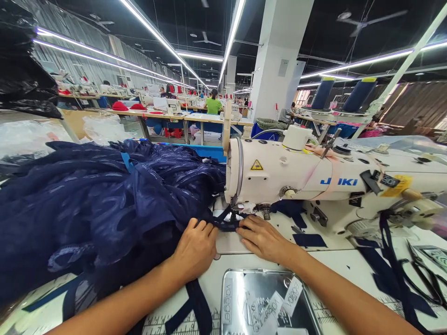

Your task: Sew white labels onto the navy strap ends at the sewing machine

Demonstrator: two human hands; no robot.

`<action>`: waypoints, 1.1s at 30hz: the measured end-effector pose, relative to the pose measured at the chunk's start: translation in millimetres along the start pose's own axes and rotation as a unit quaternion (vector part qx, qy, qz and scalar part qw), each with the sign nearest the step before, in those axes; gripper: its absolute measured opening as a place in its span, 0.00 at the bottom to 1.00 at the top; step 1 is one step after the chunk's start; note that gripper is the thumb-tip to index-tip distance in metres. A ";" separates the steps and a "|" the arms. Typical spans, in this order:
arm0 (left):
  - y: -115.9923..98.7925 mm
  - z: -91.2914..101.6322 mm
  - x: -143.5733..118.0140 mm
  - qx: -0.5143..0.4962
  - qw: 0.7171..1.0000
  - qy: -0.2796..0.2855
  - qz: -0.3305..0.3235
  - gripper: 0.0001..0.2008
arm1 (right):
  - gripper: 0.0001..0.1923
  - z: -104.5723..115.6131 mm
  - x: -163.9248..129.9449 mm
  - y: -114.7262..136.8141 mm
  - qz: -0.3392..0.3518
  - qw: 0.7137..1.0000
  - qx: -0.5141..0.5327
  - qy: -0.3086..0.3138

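Fabric heap (98, 204) left of machine (314, 177).
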State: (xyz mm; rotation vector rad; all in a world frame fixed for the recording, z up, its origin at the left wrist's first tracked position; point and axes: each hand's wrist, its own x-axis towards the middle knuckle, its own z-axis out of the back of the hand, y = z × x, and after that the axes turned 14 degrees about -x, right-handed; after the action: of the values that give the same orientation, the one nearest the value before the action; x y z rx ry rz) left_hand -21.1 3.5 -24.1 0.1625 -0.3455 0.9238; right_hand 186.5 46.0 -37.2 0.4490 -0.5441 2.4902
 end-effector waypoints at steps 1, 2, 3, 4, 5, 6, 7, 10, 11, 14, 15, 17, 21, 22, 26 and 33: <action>0.7 2.6 0.5 -0.013 1.000 0.013 0.017 0.06 | 0.11 -0.3 -0.3 0.5 -0.004 1.000 0.002 -0.001; 1.4 5.1 1.4 -0.023 0.999 0.026 0.026 0.08 | 0.10 -0.5 -0.6 1.0 -0.008 1.000 0.004 -0.002; 1.9 7.1 2.5 -0.031 0.998 0.037 0.028 0.09 | 0.10 -0.4 -0.8 1.4 -0.012 1.000 0.006 -0.003; 2.2 8.6 3.5 -0.035 0.998 0.044 0.030 0.10 | 0.10 -0.3 -0.9 1.7 -0.013 1.000 0.009 -0.003; 2.3 9.4 4.3 -0.036 0.998 0.048 0.030 0.10 | 0.10 0.0 -0.9 1.9 -0.013 1.000 0.012 -0.004; 2.3 9.7 4.8 -0.035 0.998 0.050 0.028 0.11 | 0.10 0.4 -0.8 2.1 -0.012 1.000 0.015 -0.004; 2.3 9.4 5.0 -0.033 0.998 0.049 0.028 0.11 | 0.10 0.7 -0.7 2.1 -0.012 1.000 0.019 -0.004; 3.6 6.2 4.0 -0.025 0.998 0.044 0.023 0.11 | 0.10 0.9 -0.5 1.8 -0.016 1.000 0.026 -0.002; 4.5 4.6 3.3 -0.023 0.999 0.040 0.019 0.11 | 0.10 0.8 -0.4 1.6 -0.017 1.000 0.026 -0.002; 8.1 -0.1 1.4 -0.020 1.000 0.009 -0.002 0.11 | 0.10 -0.1 -0.4 1.1 -0.018 1.000 0.023 -0.007; 9.3 -1.2 1.3 -0.020 1.000 -0.011 -0.017 0.11 | 0.11 -0.3 -0.4 1.0 -0.018 1.000 0.021 -0.008; 11.0 -2.6 2.8 -0.023 0.995 -0.061 -0.074 0.09 | 0.11 -0.3 -0.4 0.8 -0.019 1.000 0.018 -0.008; 13.3 -4.8 13.0 -0.069 0.982 -0.088 -0.154 0.12 | 0.10 1.4 -0.1 1.0 -0.024 1.000 0.014 -0.006; 14.1 -5.8 16.0 -0.089 0.982 -0.071 -0.149 0.13 | 0.10 1.7 0.1 1.0 -0.025 1.000 0.012 -0.006; 17.9 -10.2 22.8 -0.145 0.983 0.006 -0.114 0.15 | 0.11 0.8 0.6 1.1 -0.033 0.999 0.007 -0.002; 17.4 -6.5 22.2 -0.140 0.985 0.045 -0.089 0.17 | 0.12 -4.4 1.6 0.2 -0.038 0.999 -0.004 -0.017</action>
State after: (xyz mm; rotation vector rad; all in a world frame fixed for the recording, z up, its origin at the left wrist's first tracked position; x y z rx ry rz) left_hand -21.4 32.5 -22.3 -0.1049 -0.3662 0.6956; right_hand 184.2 48.6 -40.4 0.5015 -0.5404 2.4112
